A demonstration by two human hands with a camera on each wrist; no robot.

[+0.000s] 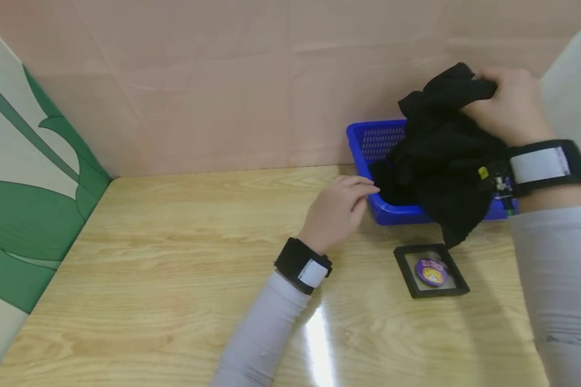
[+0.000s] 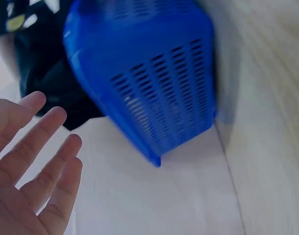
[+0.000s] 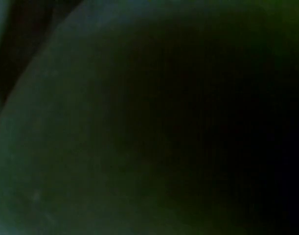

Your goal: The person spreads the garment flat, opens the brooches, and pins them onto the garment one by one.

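My right hand [image 1: 513, 105] grips a bunched black cloth [image 1: 445, 145] and holds it up over the blue basket [image 1: 384, 217]. The cloth's lower folds hang into the basket, and one corner drops past its front rim. What kind of cloth item it is cannot be made out. Beside the basket's left front corner is my left hand [image 1: 336, 209]; in the left wrist view its fingers [image 2: 41, 171] are spread and hold nothing, apart from the basket wall. The right wrist view is almost wholly dark, covered by something close.
A small black frame [image 1: 411, 279] with a purple round badge [image 1: 432, 272] lies on the wooden table [image 1: 174, 269] in front of the basket. A pinkish sheet [image 1: 198, 97] hangs along the table's back edge. A green-and-white panel [image 1: 34, 204] stands at the left.
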